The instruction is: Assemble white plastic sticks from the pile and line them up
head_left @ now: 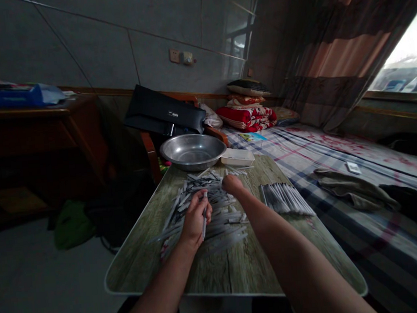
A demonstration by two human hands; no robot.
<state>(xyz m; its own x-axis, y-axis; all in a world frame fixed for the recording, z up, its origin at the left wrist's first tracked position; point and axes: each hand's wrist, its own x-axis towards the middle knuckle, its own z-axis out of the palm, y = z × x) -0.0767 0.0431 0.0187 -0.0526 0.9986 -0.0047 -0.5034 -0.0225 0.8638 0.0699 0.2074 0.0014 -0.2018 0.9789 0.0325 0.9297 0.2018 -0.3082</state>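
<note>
My left hand (198, 216) is closed around a thin whitish stick-like piece (204, 217), which points down toward the front of the table. Farther forward and to the right, my right hand (232, 184) reaches into the loose pile of pale strips (221, 223); its fingers are bent and mostly hidden, so what they hold, if anything, cannot be made out. To the right of my right forearm lies a neat row of slim whitish sticks with dark ends (285, 198), side by side on the wood-patterned table (240, 270).
A wide metal basin (193, 150) and a shallow white tray (238, 157) stand at the table's far edge. Behind them is a chair with a black bag (164, 112). A bed (288, 154) with folded bedding borders the right side. A wooden desk (44, 112) stands left.
</note>
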